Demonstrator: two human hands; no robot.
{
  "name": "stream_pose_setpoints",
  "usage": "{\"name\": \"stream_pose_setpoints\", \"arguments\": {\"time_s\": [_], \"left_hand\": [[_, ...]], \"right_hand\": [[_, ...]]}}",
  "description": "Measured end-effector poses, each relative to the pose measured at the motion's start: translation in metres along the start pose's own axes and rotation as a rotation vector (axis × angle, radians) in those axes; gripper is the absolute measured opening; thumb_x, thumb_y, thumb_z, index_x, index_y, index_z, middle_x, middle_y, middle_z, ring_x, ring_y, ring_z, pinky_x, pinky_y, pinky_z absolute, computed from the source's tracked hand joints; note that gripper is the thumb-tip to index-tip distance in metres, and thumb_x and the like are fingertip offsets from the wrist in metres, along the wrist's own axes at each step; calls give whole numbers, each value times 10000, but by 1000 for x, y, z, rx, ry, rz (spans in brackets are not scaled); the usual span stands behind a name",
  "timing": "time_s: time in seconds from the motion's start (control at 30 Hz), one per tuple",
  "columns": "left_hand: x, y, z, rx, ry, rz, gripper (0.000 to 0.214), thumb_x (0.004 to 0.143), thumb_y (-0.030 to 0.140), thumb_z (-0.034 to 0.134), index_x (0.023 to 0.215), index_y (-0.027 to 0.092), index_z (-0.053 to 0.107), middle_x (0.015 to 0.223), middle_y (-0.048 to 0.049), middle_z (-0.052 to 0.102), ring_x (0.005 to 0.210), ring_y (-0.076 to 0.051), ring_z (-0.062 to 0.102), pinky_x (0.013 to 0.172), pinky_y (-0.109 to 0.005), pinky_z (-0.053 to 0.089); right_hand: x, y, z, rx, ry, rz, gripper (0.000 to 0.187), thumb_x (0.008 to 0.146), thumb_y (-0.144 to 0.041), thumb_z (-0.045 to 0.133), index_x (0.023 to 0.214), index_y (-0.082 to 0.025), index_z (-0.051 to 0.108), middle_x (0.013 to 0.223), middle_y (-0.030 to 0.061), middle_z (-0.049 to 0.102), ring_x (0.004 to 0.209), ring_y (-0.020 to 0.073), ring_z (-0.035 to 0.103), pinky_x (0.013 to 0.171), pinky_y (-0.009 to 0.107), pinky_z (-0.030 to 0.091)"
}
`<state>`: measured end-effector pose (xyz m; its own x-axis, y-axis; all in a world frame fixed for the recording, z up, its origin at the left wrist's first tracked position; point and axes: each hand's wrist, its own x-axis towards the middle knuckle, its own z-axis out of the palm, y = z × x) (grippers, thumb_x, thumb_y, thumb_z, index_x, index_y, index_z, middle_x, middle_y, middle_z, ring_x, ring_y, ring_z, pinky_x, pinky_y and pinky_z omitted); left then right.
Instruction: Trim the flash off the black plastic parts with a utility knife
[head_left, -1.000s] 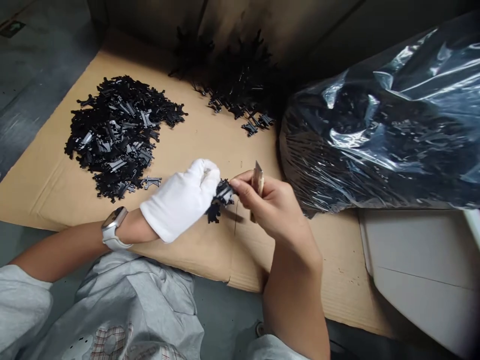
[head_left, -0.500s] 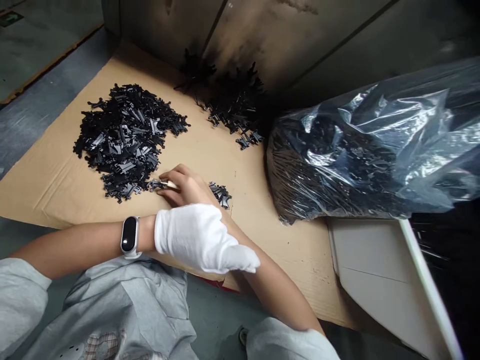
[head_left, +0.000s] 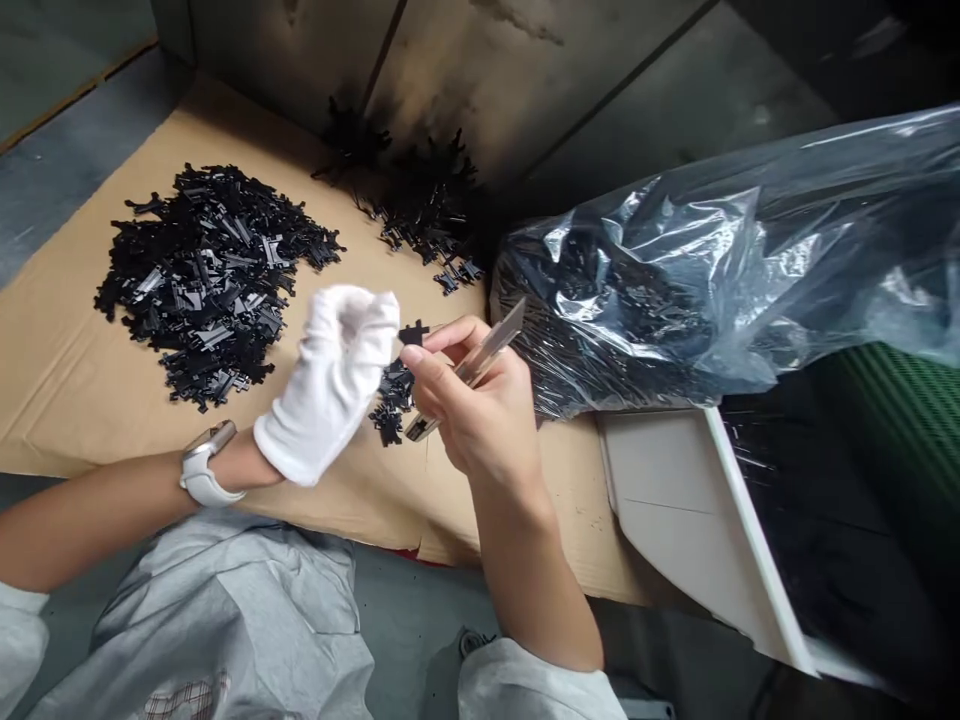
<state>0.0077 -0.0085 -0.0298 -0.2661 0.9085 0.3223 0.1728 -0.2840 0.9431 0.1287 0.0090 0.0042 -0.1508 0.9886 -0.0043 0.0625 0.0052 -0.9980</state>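
Observation:
My right hand [head_left: 487,410] is bare and closed. It grips a utility knife [head_left: 489,350] slantwise across the palm, its blade pointing up and away. Between thumb and forefinger the same hand pinches a small black plastic part [head_left: 414,333]. My left hand [head_left: 330,370], in a white glove, is curled with thumb and fingers together just left of that part. Whether the glove holds anything is hidden. Below the hands lies a small pile of black plastic parts [head_left: 390,410] on the cardboard, partly covered by my fingers.
A large heap of black parts [head_left: 202,280] lies on the cardboard [head_left: 67,390] at left. More branching black pieces [head_left: 427,200] lean by the metal wall. A clear plastic bag [head_left: 637,300] full of black pieces bulges at right, above a pale tray [head_left: 667,480]. Green mesh [head_left: 907,430] shows far right.
My right hand has come back from the big heap to the right, with a black part and the knife. My gloved left hand has lifted off my right forearm and turned upward beside it.

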Motion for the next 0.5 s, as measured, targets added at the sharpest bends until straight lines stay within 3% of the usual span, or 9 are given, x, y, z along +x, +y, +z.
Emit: {"name": "stream_pose_setpoints", "arguments": {"time_s": [0.1, 0.17, 0.27, 0.33, 0.43, 0.5], "left_hand": [[4, -5, 3, -36, -98, -95, 287, 1007, 416, 328, 936, 224, 529, 788, 5, 576, 763, -126, 673, 705, -290, 599], [5, -8, 1, -54, -124, -167, 290, 1003, 406, 346, 927, 218, 553, 760, 6, 569, 745, -128, 663, 648, -264, 588], [7, -1, -5, -104, -128, -222, 256, 998, 369, 382, 842, 224, 525, 670, 29, 514, 611, -100, 595, 538, -215, 531], [8, 8, -8, -205, -170, -282, 286, 990, 346, 397, 735, 227, 449, 575, 56, 434, 471, -72, 479, 433, -180, 446], [7, 17, -10, -362, -249, -406, 311, 963, 346, 439, 679, 221, 414, 495, 82, 372, 383, -50, 353, 359, -151, 346], [4, 16, -11, -367, -267, -425, 256, 941, 358, 479, 729, 214, 498, 505, 80, 411, 401, -53, 398, 379, -145, 373]], "right_hand": [[-6, 4, 9, 33, -37, -16, 417, 652, -431, 861, 721, -195, 523, 616, -83, 516, 401, 17, 321, 367, 186, 259], [-10, 6, 10, -13, -109, -52, 394, 746, -489, 784, 743, -196, 522, 608, -80, 490, 433, 31, 344, 393, 189, 286], [-16, 11, 3, -174, -185, -222, 372, 897, -567, 584, 896, -196, 557, 716, -40, 530, 560, 68, 449, 499, 210, 377], [-19, 14, -5, -320, -167, -368, 356, 975, -540, 459, 1052, -208, 564, 818, -10, 571, 674, 96, 524, 603, 243, 427], [-19, 18, -14, -509, -144, -533, 304, 1018, -419, 430, 1243, -236, 522, 838, -9, 593, 706, 111, 562, 631, 260, 438], [-18, 19, -17, -565, -166, -615, 326, 1012, -372, 466, 1312, -247, 492, 797, -21, 598, 671, 113, 565, 600, 255, 443]]}}
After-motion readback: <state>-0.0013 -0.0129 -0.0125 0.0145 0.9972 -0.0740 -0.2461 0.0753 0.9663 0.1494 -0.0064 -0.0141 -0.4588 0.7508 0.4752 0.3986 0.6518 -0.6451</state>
